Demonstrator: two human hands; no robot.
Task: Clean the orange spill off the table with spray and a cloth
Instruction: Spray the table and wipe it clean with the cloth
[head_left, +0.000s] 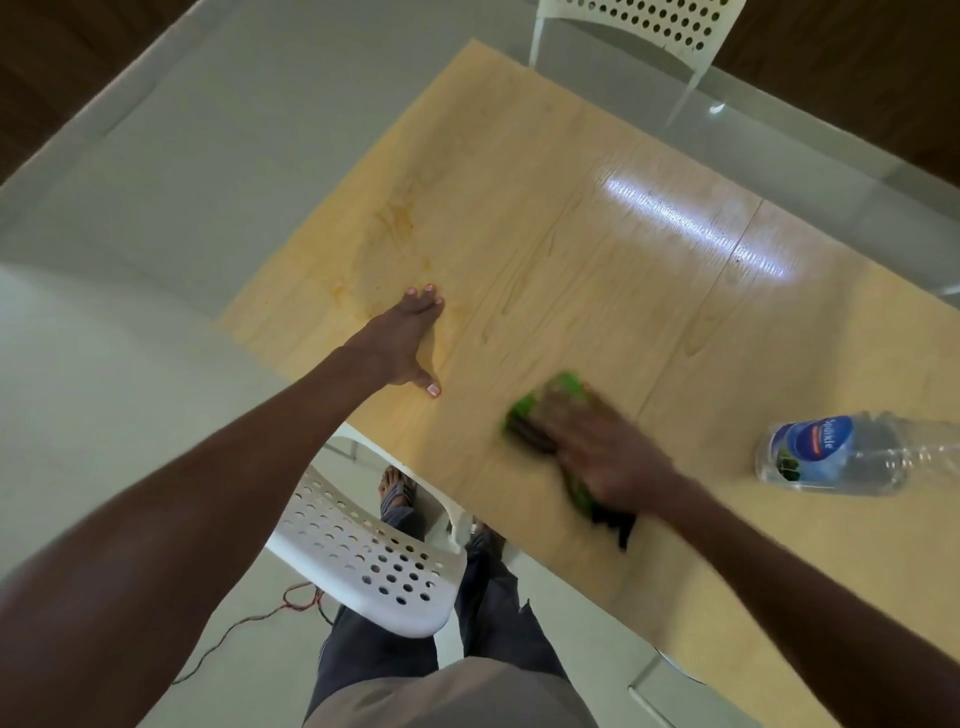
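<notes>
We are pressing our right hand (608, 457) flat on the green cloth (545, 410), wiping the surface (571, 291); our open left hand (410, 343) is bracing beside the orange spill (395, 228), which is lying well apart from the cloth.

a white perforated plastic chair (363, 561) stands just off the table's near edge. a second white perforated chair (639, 26) stands beyond its far edge. a thin red cable (249, 621) trails across the pale floor (130, 208) beneath the nearer one.
</notes>
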